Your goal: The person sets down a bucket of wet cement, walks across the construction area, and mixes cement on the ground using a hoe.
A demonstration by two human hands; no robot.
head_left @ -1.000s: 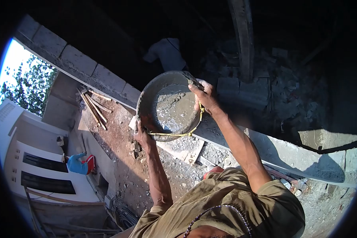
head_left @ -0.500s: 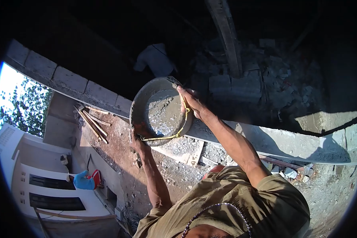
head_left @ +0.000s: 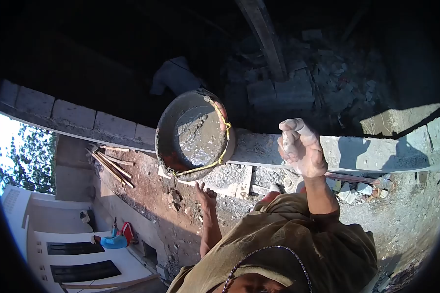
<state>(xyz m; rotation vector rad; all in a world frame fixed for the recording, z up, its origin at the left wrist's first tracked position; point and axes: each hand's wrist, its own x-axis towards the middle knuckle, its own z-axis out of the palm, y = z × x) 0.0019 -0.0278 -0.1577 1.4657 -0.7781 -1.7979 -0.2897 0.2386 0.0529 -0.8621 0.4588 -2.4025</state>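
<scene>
A round dark bucket with wet grey mortar in it rests on the block wall, its mouth tilted toward me. A yellow cord hangs across its rim. My left hand is just below the bucket, apart from it, with fingers spread and nothing in them. To the right of the bucket, my right hand is raised with its fingers curled; nothing shows in it.
The block wall runs across the view. Beyond it, a person bends in shadow near a beam. Wooden strips lie on rubble ground at left. Another person in blue is at lower left.
Both my hands have let go of the bucket. The right has moved right and up toward me, the left down. The bucket stays at the wall.
</scene>
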